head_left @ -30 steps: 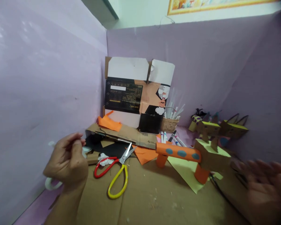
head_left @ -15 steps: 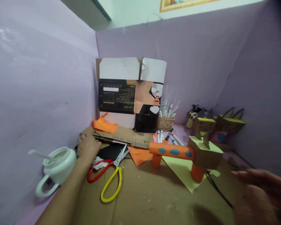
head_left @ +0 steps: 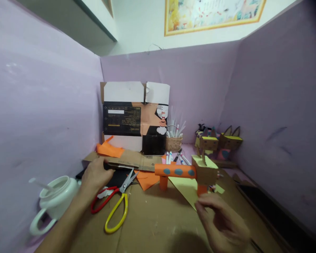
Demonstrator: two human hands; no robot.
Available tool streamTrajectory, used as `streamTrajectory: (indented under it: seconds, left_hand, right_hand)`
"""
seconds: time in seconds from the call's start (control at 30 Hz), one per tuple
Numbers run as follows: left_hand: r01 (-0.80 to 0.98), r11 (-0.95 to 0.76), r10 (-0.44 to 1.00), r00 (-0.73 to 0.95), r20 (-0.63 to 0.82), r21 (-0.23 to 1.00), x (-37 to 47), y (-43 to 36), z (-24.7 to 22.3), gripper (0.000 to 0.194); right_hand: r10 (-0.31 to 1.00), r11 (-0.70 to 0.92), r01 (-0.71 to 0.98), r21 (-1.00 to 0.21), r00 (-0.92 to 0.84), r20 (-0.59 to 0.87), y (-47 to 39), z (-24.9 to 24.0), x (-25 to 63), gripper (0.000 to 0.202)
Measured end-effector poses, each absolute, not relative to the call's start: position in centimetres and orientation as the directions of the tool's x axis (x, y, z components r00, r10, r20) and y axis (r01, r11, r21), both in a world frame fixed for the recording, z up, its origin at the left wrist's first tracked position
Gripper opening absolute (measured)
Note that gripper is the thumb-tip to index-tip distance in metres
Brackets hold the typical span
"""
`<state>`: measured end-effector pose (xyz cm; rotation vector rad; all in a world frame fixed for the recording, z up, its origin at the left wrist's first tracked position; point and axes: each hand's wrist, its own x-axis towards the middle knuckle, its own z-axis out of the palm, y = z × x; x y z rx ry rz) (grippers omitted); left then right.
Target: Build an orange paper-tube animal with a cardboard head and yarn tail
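My left hand [head_left: 97, 175] is closed at the left, by a flat cardboard piece [head_left: 147, 161]. A small dark thing shows at its fingertips; its kind is unclear. Below lie open scissors [head_left: 123, 191] with one red and one yellow handle. My right hand [head_left: 223, 223] has its fingers curled and its thumb and forefinger nearly together; what is between them, if anything, is hidden. Just beyond stands a paper animal with an orange tube body [head_left: 173, 170], blue spots and a cardboard box head [head_left: 206, 172]. Yellow paper [head_left: 184, 189] lies beneath it.
A white teapot-like pot [head_left: 59, 196] stands at the left. Behind are an unfolded printed carton [head_left: 123, 119], a basket of sticks and markers [head_left: 174, 143], orange paper [head_left: 110, 149] and several finished box-headed animals [head_left: 230, 140]. A dark flat panel [head_left: 274, 218] lies at the right.
The view has tilted up and shifted right. My right hand has come in from the right edge to beside the paper animal's front leg. My left hand stays near the cardboard, now with a dark thing at its fingertips.
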<state>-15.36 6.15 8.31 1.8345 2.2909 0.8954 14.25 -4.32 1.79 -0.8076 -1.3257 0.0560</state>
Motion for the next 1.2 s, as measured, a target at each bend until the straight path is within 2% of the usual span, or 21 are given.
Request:
streamTrajectory:
  seconds: [0.03,0.1,0.17,0.27,0.33,0.4,0.47,0.6,0.63,0.7,0.8,0.9,1.0,1.07,1.2]
  left_hand:
    - [0.815,0.035,0.962,-0.184,0.201,0.579,-14.5,4.7,8.9,0.029]
    - [0.527,-0.028,0.991,0.125,-0.045,0.850,-12.5,2.1,9.7,0.027]
    - [0.199,0.019,0.881,0.460,-0.111,0.980,-10.5,0.3,9.8,0.029]
    - [-0.045,0.197,0.731,0.672,-0.116,0.979,-7.9,-0.6,9.0,0.028]
    - [-0.130,0.270,0.714,0.692,-0.108,0.954,-6.5,-0.2,8.1,0.026]
    - [-0.180,0.291,0.752,0.650,-0.108,0.940,-5.8,0.5,7.2,0.019]
    - [-0.188,0.278,0.811,0.571,-0.126,0.942,-5.8,1.2,6.5,0.013]
    - [-0.086,0.152,0.914,0.392,-0.107,0.985,-7.1,2.4,5.7,0.012]
    - [-0.024,0.116,0.926,0.365,-0.099,0.993,-7.5,2.8,5.5,0.013]
    - [0.207,0.007,0.940,0.333,-0.078,0.978,-8.1,3.5,5.2,0.012]
    - [0.547,-0.154,0.952,0.304,-0.024,0.823,-8.6,4.3,4.5,0.007]
    - [0.706,-0.293,0.943,0.324,0.074,0.645,-8.1,4.0,3.7,0.016]
    - [0.686,-0.538,0.842,0.457,0.286,0.489,-6.7,2.1,3.4,0.030]
    - [0.594,-0.566,0.817,0.495,0.296,0.571,-5.5,0.5,3.4,0.037]
    - [0.388,-0.425,0.778,0.619,0.110,0.818,-3.9,-1.2,2.8,0.040]
  right_hand:
    - [0.590,0.684,0.341,-0.645,0.261,0.764,-4.4,1.7,14.1,0.012]
    - [0.819,0.528,0.132,-0.839,0.182,0.544,-4.6,1.5,13.5,0.010]
    - [0.923,0.383,-0.174,-0.907,0.045,0.381,-4.6,1.6,12.6,0.024]
    - [0.954,0.080,-0.460,-0.885,-0.222,0.202,-4.2,1.6,11.4,0.041]
    - [0.886,-0.118,-0.489,-0.864,-0.446,0.131,-3.8,1.2,11.1,0.055]
    - [0.791,-0.271,-0.426,-0.864,-0.610,0.053,-3.5,0.7,11.3,0.066]
    - [0.714,-0.352,-0.325,-0.878,-0.700,-0.027,-3.5,0.2,11.9,0.065]
    - [0.634,-0.395,-0.211,-0.894,-0.767,-0.100,-4.0,0.0,13.0,0.046]
    - [0.644,-0.393,-0.212,-0.895,-0.758,-0.103,-4.1,0.0,13.1,0.041]
    - [0.685,-0.390,-0.219,-0.894,-0.718,-0.123,-4.1,0.1,13.1,0.034]
    - [0.766,-0.399,-0.212,-0.892,-0.612,-0.197,-3.8,0.0,12.7,0.032]
    - [0.806,-0.424,-0.194,-0.885,-0.526,-0.271,-3.3,-0.4,12.4,0.028]
    - [0.793,-0.459,-0.171,-0.872,-0.521,-0.315,-3.2,-0.8,12.2,0.027]
    - [0.800,-0.450,-0.180,-0.875,-0.517,-0.305,-3.2,-0.8,12.1,0.029]
    - [0.832,-0.392,-0.232,-0.890,-0.502,-0.236,-3.3,-0.4,12.0,0.038]
